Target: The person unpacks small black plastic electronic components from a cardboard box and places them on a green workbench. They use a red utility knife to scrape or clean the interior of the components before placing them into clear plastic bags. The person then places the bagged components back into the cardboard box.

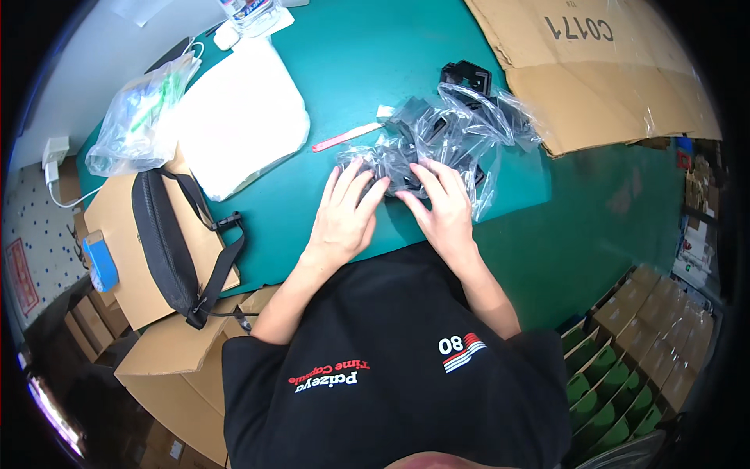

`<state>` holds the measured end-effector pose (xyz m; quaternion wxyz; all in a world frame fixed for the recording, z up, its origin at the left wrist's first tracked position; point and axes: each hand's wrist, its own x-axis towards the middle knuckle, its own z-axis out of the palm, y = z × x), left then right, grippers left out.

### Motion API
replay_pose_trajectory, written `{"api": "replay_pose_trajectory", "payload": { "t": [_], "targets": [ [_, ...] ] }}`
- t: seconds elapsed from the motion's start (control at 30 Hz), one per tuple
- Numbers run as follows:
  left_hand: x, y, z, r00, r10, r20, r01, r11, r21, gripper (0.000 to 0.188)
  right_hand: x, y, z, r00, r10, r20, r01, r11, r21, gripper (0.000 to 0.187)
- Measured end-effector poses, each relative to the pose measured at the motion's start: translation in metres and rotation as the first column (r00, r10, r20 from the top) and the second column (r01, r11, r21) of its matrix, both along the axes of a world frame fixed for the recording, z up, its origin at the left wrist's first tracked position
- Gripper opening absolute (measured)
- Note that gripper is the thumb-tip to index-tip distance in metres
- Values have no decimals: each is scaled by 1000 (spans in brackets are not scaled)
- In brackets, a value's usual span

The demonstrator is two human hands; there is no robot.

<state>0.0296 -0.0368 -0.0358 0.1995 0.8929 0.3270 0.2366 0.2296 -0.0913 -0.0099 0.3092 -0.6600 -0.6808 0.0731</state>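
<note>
A crumpled clear plastic bag [486,125] with black plastic parts lies on the green table. My left hand [344,215] rests its outstretched, spread fingers on the bag's near left part. Opposite it, my right hand [445,207] touches the near side, thumb apart from the fingers, over a dark part. No firm grip shows in either hand, though the fingertips partly sink into the plastic. One angular black plastic part [466,76] shows at the bag's far end. Just beyond my left fingers lies a slim red-and-white tool [348,137], possibly a cutter.
A large cardboard box [609,86] borders the table at the far right. To the left are a white bag [246,117], a clear bag with green items [144,113] and a black belt bag [166,242] on cardboard. A divided carton [609,383] stands lower right.
</note>
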Motion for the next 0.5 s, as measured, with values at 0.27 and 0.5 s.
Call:
{"api": "replay_pose_trajectory", "payload": {
  "t": [0.27, 0.5],
  "targets": [
    [24, -4, -1, 976, 215, -46, -209, 973, 101, 33, 11, 16, 36, 943, -224, -247, 190, 970, -154, 72],
    [-13, -12, 11, 917, 392, -77, -387, 919, 75, 34, 30, 47, 22, 954, -65, 293, 77, 997, -29, 44]
  ]
}}
